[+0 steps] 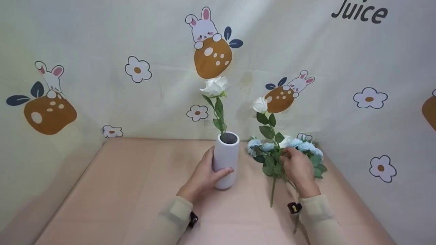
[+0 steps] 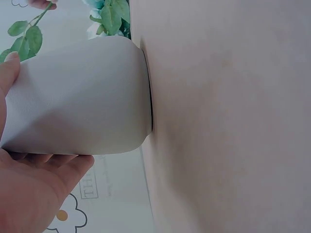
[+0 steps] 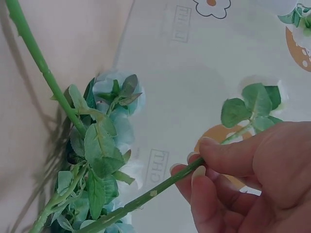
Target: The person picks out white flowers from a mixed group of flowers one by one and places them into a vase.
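A white vase [image 1: 225, 163] stands upright on the table, gripped low on its left side by my left hand [image 1: 206, 175]. The left wrist view shows the thumb and fingers on opposite sides of the vase [image 2: 87, 97], with its base at the tabletop. One white rose [image 1: 215, 87] rises from the vase mouth on a leafy stem. Over to the right, my right hand [image 1: 299, 168] pinches the green stem [image 3: 163, 188] of a second white rose [image 1: 260, 104] between thumb and fingertips. That rose leans up and left, its bloom above the pile of flowers.
Blue artificial flowers [image 1: 308, 147] with green leaves lie in a pile at the table's back right, behind the right hand. Loose stems [image 1: 273, 194] point toward the near side. A printed curtain [image 1: 163, 95] hangs behind the pink-covered table [image 1: 129, 183].
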### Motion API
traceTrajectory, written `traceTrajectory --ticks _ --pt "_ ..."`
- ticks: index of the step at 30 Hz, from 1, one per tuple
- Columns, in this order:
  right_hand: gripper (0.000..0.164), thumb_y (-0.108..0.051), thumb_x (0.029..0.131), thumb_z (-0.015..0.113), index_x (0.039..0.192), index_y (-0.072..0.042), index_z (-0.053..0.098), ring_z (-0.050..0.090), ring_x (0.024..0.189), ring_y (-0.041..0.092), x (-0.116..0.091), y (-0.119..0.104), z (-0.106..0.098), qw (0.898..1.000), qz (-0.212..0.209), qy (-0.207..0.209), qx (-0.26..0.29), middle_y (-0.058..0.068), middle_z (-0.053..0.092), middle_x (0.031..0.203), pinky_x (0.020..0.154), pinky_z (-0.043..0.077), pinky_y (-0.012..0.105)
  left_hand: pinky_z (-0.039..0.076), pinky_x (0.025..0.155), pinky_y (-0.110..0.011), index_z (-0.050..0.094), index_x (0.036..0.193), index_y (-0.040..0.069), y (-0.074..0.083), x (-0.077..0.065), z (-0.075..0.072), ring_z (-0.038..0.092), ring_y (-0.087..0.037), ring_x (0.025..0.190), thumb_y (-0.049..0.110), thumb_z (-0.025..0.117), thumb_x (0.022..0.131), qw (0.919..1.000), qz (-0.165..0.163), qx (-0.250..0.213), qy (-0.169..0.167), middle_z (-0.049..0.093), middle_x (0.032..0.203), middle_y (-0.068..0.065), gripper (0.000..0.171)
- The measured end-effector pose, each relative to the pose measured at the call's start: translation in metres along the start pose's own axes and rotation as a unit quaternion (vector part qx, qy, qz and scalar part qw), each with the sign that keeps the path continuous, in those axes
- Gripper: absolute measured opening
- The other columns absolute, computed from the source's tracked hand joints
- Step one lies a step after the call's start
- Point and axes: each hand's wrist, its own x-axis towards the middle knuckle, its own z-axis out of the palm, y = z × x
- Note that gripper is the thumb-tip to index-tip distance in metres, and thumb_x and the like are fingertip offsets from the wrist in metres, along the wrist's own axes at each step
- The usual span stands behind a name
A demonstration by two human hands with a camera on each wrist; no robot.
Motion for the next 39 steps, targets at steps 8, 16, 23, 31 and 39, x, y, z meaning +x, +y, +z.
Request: traceTrajectory --ticks 8,16,23,31,39 --pt "0.02 -0.015 0.11 0.066 0.127 -0.008 0.073 0.075 0.094 0.033 -0.002 -0.003 -0.001 0.999 -0.028 0.041 0.01 0.018 0.079 0.118 0.077 0.061 0.053 0.034 0.132 -0.063 0.024 0.174 0.017 0.002 0.001 0.0 0.047 -0.036 0.157 0.043 0.089 0.093 0.9999 -0.014 0.0 -0.002 0.042 0.17 -0.011 0.107" --pt "0.021 -0.015 0.11 0.064 0.127 -0.008 0.075 0.073 0.083 0.031 -0.003 -0.007 -0.001 0.995 -0.062 0.075 0.012 0.015 0.081 0.11 0.071 0.057 0.051 0.037 0.131 -0.062 0.026 0.172 0.012 0.0 0.001 0.0 0.049 -0.038 0.155 0.046 0.089 0.093 0.9999 0.008 0.01 0.005 0.045 0.168 -0.015 0.107" --pt "0.02 -0.012 0.11 0.065 0.126 -0.005 0.075 0.074 0.086 0.031 -0.004 -0.011 0.0 0.993 -0.075 0.086 0.027 0.017 0.081 0.111 0.074 0.059 0.05 0.035 0.132 -0.062 0.025 0.173 0.012 -0.001 0.001 0.0 0.047 -0.037 0.156 0.047 0.088 0.093 1.0 0.003 0.008 0.003 0.043 0.169 -0.015 0.108" --pt "0.017 -0.008 0.109 0.066 0.122 -0.004 0.075 0.077 0.1 0.035 -0.004 -0.02 -0.003 0.988 -0.093 0.107 0.056 0.017 0.081 0.115 0.085 0.062 0.056 0.038 0.131 -0.062 0.026 0.172 0.012 0.0 0.001 -0.001 0.049 -0.037 0.154 0.046 0.089 0.093 1.0 0.004 0.003 0.005 0.045 0.168 -0.015 0.107" --pt "0.016 -0.009 0.108 0.068 0.121 -0.004 0.076 0.075 0.1 0.032 -0.008 -0.03 -0.008 0.981 -0.107 0.137 0.08 0.015 0.08 0.113 0.085 0.062 0.05 0.039 0.13 -0.062 0.027 0.172 0.012 -0.001 0.001 0.0 0.051 -0.037 0.152 0.046 0.089 0.093 0.9999 0.007 0.004 0.008 0.045 0.167 -0.015 0.106"
